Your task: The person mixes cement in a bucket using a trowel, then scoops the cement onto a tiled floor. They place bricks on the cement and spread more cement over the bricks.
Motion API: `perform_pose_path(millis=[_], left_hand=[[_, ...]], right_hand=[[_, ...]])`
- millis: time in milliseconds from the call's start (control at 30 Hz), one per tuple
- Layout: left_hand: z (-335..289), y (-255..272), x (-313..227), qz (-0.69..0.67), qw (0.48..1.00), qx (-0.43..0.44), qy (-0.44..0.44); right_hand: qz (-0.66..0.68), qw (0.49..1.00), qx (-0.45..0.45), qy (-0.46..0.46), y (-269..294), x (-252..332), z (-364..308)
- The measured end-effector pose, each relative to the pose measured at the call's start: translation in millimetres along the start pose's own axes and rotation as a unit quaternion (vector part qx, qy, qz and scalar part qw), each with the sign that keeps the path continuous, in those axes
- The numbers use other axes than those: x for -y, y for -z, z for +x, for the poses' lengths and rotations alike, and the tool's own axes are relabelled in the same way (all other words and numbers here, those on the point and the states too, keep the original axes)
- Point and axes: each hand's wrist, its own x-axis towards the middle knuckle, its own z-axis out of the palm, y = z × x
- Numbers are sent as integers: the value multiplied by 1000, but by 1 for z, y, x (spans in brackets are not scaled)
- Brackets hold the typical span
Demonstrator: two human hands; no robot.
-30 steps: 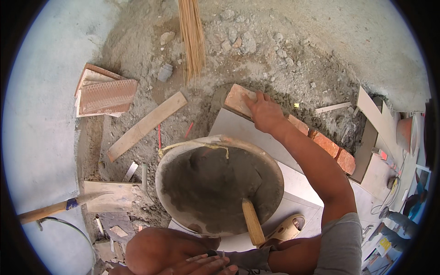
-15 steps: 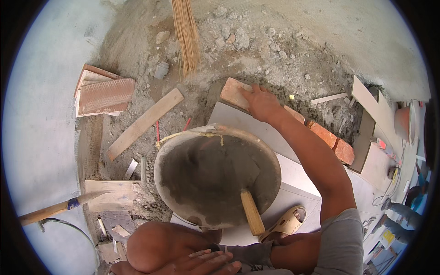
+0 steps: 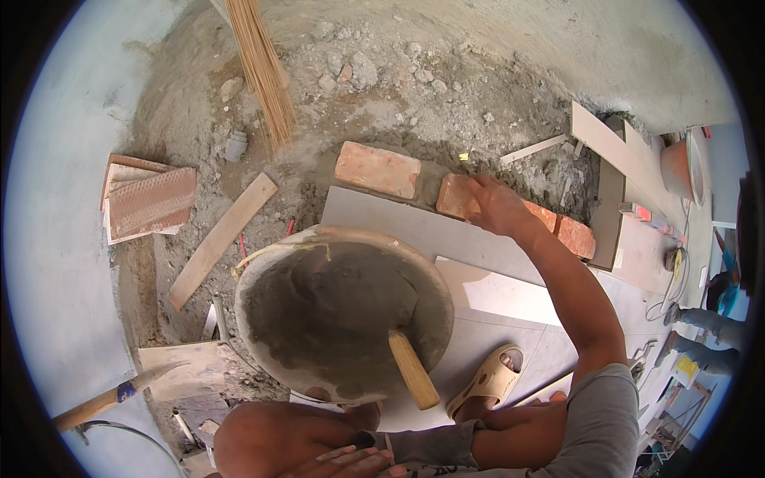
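Observation:
My right hand point(image 3: 500, 209) reaches out over a row of bricks, its fingers curled over the right end of one red brick point(image 3: 456, 196). To the left of that brick, across a gap, lies another brick point(image 3: 377, 170) on grey mortar. Two more bricks point(image 3: 575, 237) continue the row to the right, partly behind my wrist. My left hand point(image 3: 351, 462) rests by my knee at the lower edge, fingers stretched out and holding nothing visible. Between me and the row stands a round basin point(image 3: 245, 275) of wet grey mortar, with a wooden-handled tool point(image 3: 414, 370) stuck in it.
A straw broom point(image 3: 261, 72) lies on the rubble behind. On the left are stacked tile pieces point(image 3: 151, 203), a wooden strip point(image 3: 223, 241) and a long-handled tool point(image 3: 96, 408). Grey tiles point(image 3: 398, 221) border the bricks. Offcut boards point(image 3: 603, 147) and a bucket point(image 3: 684, 169) stand right.
My right hand has left the leftmost brick and moved right to the neighbouring one. The view has shifted, so the basin and broom appear further left. My left hand stays low by my knee.

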Motion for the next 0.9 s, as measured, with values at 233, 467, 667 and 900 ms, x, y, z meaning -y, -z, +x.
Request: perform_pose_path(millis=[233, 467, 667, 900], left_hand=[[11, 6, -6, 17, 1000, 15, -9], [19, 2, -14, 8, 1000, 14, 15], [15, -12, -18, 8, 999, 29, 33], [25, -15, -29, 42, 998, 27, 38]], right_hand=[[27, 1000, -4, 11, -10, 3, 3], [63, 992, -87, 64, -30, -10, 0], [152, 988, -24, -5, 12, -22, -10], [33, 997, -61, -13, 22, -43, -30]])
